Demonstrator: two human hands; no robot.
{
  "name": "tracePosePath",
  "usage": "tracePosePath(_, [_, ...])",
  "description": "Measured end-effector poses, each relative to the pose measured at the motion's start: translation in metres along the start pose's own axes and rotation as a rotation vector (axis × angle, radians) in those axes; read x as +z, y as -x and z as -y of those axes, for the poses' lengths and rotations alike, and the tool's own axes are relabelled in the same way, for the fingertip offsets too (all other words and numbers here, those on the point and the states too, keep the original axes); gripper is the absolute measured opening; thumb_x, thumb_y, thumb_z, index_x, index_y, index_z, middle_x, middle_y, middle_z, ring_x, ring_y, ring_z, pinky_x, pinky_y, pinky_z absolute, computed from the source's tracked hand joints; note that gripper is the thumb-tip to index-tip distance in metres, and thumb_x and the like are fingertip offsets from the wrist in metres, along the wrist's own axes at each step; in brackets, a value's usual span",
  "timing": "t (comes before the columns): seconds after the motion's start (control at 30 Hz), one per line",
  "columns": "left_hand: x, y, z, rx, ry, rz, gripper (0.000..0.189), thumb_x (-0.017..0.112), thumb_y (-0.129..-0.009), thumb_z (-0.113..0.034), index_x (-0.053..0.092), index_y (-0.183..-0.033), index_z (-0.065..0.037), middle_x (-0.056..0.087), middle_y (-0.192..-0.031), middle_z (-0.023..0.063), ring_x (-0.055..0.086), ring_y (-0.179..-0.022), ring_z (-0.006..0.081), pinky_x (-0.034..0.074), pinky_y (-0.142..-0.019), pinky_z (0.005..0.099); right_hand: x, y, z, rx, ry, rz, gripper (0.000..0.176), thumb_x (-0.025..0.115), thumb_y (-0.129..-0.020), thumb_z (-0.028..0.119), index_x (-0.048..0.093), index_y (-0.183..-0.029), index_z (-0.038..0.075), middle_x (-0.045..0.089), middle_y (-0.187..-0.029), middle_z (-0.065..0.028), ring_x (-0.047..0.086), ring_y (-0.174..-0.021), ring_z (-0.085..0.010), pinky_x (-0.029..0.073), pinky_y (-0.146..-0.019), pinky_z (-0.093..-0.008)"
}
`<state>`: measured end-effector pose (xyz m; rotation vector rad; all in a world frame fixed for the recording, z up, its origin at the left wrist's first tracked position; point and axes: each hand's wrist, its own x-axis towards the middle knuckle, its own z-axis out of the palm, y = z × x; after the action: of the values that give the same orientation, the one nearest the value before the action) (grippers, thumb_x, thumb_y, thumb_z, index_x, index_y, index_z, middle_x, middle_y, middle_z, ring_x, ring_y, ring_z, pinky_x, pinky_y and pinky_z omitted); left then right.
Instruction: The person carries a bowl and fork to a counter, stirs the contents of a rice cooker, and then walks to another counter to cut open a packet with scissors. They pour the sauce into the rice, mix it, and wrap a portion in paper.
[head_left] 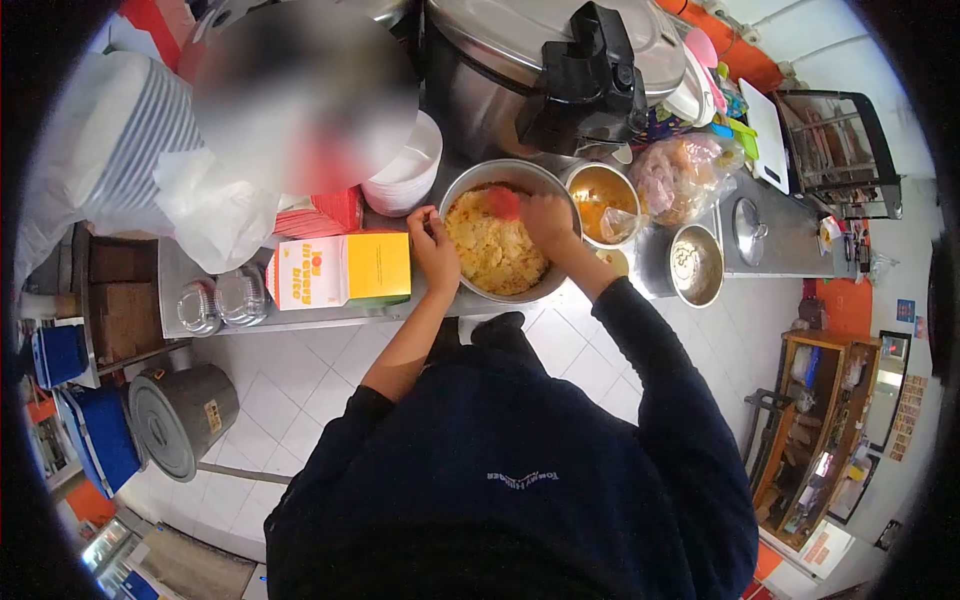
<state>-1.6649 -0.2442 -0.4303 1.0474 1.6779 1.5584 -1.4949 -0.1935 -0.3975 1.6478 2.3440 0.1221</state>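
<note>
A round metal pot [563, 270] of yellowish rice [495, 250] stands near the counter's front edge. My left hand [437, 250] is at the pot's left side, its fingers closed on the rim. Over the right half of the pot, my right hand [550, 220] is closed around a red spoon-like utensil [505, 205]. Its head is blurred and sits against the rice; the handle is hidden in my fist. Just right of the pot is a metal bowl [590, 185] with orange-yellow food. A yellow and white open carton [378, 270] lies left of my left hand.
A large metal cooker [480, 90] stands behind the pot. White stacked bowls [410, 165], red cartons [320, 215] and clear plastic containers [240, 300] are to the left. On the right are a plastic bag [685, 180], a smaller metal bowl [697, 265] and a lid [748, 230].
</note>
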Motion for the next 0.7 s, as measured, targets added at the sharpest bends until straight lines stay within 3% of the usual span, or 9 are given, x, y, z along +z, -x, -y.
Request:
tracePosePath(0.23, [0.000, 0.000, -0.002, -0.027, 0.009, -0.013, 0.019, 0.046, -0.094, -0.017, 0.049, -0.102, -0.001, 0.055, -0.097, 0.0101, 0.051, -0.092, 0.0203, 0.039, -0.085, 0.0301, 0.006, 0.048, 0.045, -0.331, -0.076, 0.234, 0.015, 0.056, -0.080, 0.020, 0.067, -0.079, 0.011, 0.066, -0.077, -0.0122, 0.066, -0.073, -0.0223, 0.052, -0.061, -0.0354])
tracePosePath(0.37, [0.001, 0.000, -0.001, -0.041, 0.022, -0.006, 0.018, 0.046, -0.094, -0.017, 0.049, -0.102, -0.001, 0.054, -0.097, 0.0101, 0.051, -0.091, 0.0199, 0.039, -0.084, 0.0301, 0.010, 0.046, 0.031, -0.282, -0.191, 0.267, 0.020, 0.054, -0.084, 0.024, 0.067, -0.080, 0.008, 0.066, -0.074, -0.0137, 0.066, -0.069, -0.0223, 0.051, -0.057, -0.0357])
tracePosePath(0.43, [0.002, 0.000, 0.004, -0.015, 0.013, -0.013, 0.019, 0.046, -0.094, -0.017, 0.049, -0.102, -0.001, 0.054, -0.098, 0.0099, 0.051, -0.091, 0.0195, 0.039, -0.084, 0.0300, 0.038, 0.025, 0.010, -0.240, -0.765, 0.368, 0.025, 0.051, -0.087, 0.026, 0.065, -0.085, 0.005, 0.065, -0.073, -0.0155, 0.065, -0.067, -0.0261, 0.050, -0.059, -0.0373])
tracePosePath(0.47, [0.002, -0.001, 0.005, 0.010, 0.001, -0.023, 0.019, 0.045, -0.094, -0.017, 0.049, -0.102, -0.001, 0.054, -0.098, 0.0096, 0.051, -0.091, 0.0191, 0.039, -0.084, 0.0299, 0.035, 0.020, 0.004, -0.242, -0.764, 0.365, 0.025, 0.051, -0.087, 0.026, 0.065, -0.085, 0.005, 0.065, -0.073, -0.0155, 0.065, -0.067, -0.0261, 0.050, -0.059, -0.0373])
tracePosePath(0.53, [0.001, -0.002, 0.008, 0.009, 0.005, -0.015, 0.019, 0.045, -0.094, -0.018, 0.049, -0.102, 0.000, 0.053, -0.098, 0.0095, 0.050, -0.092, 0.0191, 0.039, -0.084, 0.0297, 0.030, 0.012, -0.010, 0.257, -1.359, 0.930, 0.026, 0.050, -0.088, 0.027, 0.063, -0.086, 0.005, 0.059, -0.061, -0.0076, 0.058, -0.054, -0.0211, 0.045, -0.050, -0.0346])
tracePosePath(0.57, [0.000, -0.001, 0.009, 0.003, 0.007, 0.001, 0.020, 0.045, -0.094, -0.018, 0.049, -0.102, 0.000, 0.053, -0.098, 0.0094, 0.050, -0.092, 0.0191, 0.039, -0.085, 0.0296, 0.017, 0.016, -0.022, 0.237, -1.605, 1.056, 0.027, 0.052, -0.089, 0.031, 0.061, -0.086, 0.005, 0.045, -0.052, 0.0019, 0.043, -0.044, -0.0113, 0.034, -0.042, -0.0293])
tracePosePath(0.6, [0.000, -0.001, 0.008, 0.002, 0.007, 0.001, 0.020, 0.045, -0.094, -0.018, 0.049, -0.102, 0.000, 0.053, -0.098, 0.0094, 0.050, -0.092, 0.0191, 0.039, -0.085, 0.0296, 0.013, 0.021, -0.029, 0.237, -1.604, 1.057, 0.027, 0.052, -0.089, 0.031, 0.061, -0.086, 0.005, 0.045, -0.052, 0.0019, 0.043, -0.044, -0.0113, 0.034, -0.042, -0.0293])
tracePosePath(0.67, [0.001, -0.001, 0.004, 0.032, -0.011, -0.019, 0.018, 0.046, -0.094, -0.016, 0.048, -0.103, -0.001, 0.054, -0.096, 0.0108, 0.052, -0.089, 0.0214, 0.041, -0.081, 0.0313, 0.006, 0.029, -0.037, 0.011, -1.447, 0.455, 0.020, 0.055, -0.087, 0.025, 0.060, -0.080, 0.008, 0.041, -0.052, 0.0049, 0.039, -0.045, -0.0070, 0.029, -0.040, -0.0256])
tracePosePath(0.7, [0.001, -0.001, 0.002, 0.027, -0.012, -0.017, 0.018, 0.046, -0.094, -0.016, 0.048, -0.103, -0.001, 0.054, -0.096, 0.0108, 0.052, -0.089, 0.0214, 0.041, -0.081, 0.0313, -0.005, 0.019, -0.043, 0.353, -1.434, 0.739, 0.010, 0.056, -0.079, 0.015, 0.061, -0.080, 0.006, 0.055, -0.062, -0.0011, 0.054, -0.055, -0.0152, 0.041, -0.045, -0.0305])
